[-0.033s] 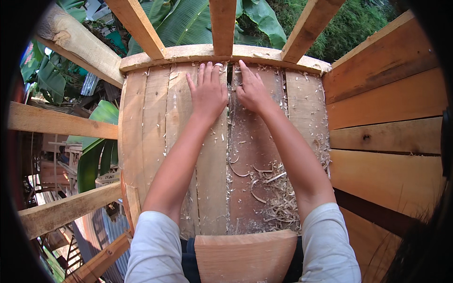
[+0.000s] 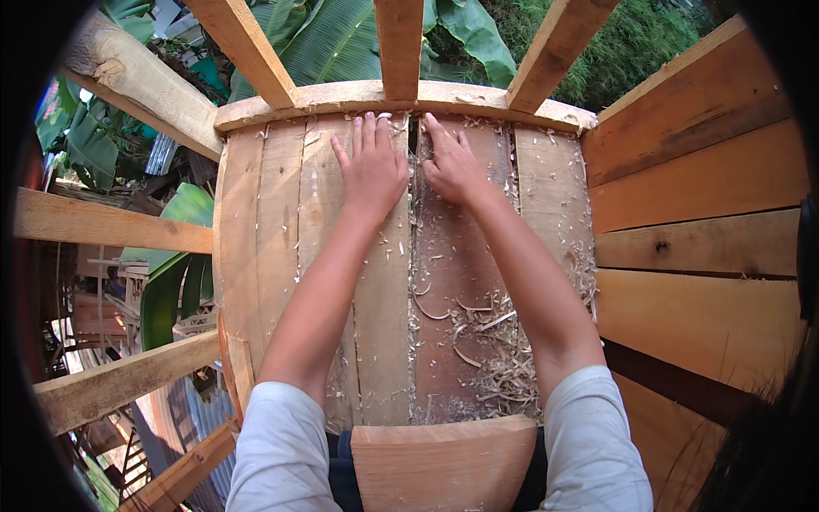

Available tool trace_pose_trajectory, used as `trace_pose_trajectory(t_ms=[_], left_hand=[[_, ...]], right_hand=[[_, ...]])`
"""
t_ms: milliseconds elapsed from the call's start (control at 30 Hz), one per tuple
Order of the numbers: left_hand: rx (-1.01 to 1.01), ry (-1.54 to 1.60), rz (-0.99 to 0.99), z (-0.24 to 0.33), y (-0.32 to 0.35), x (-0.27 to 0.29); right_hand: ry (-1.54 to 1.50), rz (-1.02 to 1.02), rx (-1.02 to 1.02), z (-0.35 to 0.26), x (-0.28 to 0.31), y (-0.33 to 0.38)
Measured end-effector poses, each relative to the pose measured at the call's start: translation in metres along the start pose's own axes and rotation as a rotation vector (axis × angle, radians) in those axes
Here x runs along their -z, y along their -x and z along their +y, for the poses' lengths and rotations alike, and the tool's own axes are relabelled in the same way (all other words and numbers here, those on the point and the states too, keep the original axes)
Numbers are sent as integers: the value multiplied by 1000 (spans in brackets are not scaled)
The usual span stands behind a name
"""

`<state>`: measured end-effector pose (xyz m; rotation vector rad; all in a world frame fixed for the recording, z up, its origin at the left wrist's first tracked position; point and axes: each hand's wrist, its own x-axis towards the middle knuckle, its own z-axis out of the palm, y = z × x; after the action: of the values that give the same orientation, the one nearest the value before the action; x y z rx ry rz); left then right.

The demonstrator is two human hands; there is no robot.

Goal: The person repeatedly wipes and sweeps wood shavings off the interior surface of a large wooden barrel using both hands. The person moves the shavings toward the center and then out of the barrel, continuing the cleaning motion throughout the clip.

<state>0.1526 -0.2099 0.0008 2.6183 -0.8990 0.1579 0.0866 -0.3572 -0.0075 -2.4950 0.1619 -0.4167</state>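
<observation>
My left hand (image 2: pixel 374 168) lies on the plank floor (image 2: pixel 277 196), fingers stretched and spread, their tips just short of the far wooden edge beam (image 2: pixel 328 101). A pale curled shaving (image 2: pixel 384 115) is beside its fingertips. On the reddish-brown plank (image 2: pixel 452 230) to the right rests my right hand (image 2: pixel 458 173). Its index finger points at the edge beam, and the other fingers look partly bent. I see nothing held in either hand. A dark gap between two planks runs between the hands.
Wood shavings (image 2: pixel 503 375) are heaped by my right forearm. A smooth wooden board (image 2: pixel 444 461) stands close in front of me. Upright posts (image 2: pixel 398 51) rise along the far side, rails (image 2: pixel 111 222) cross on the left, and a plank wall (image 2: pixel 695 179) stands on the right.
My right hand has shifted very slightly left and nearer, its index fingertip a little further from the beam. The left hand stays almost where it was.
</observation>
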Motion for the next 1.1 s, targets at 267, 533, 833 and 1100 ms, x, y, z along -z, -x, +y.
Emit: trace_pose_trajectory(t_ms=[267, 533, 833, 1100], left_hand=[[-219, -115, -266, -10, 21, 23], [-18, 78, -425, -52, 161, 106], [108, 581, -1004, 28, 232, 267], [106, 179, -642, 95, 257, 276]], right_hand=[[-348, -236, -362, -38, 69, 66], [461, -80, -375, 46, 128, 237], [340, -815, -820, -30, 181, 246], [185, -279, -684, -52, 200, 251]])
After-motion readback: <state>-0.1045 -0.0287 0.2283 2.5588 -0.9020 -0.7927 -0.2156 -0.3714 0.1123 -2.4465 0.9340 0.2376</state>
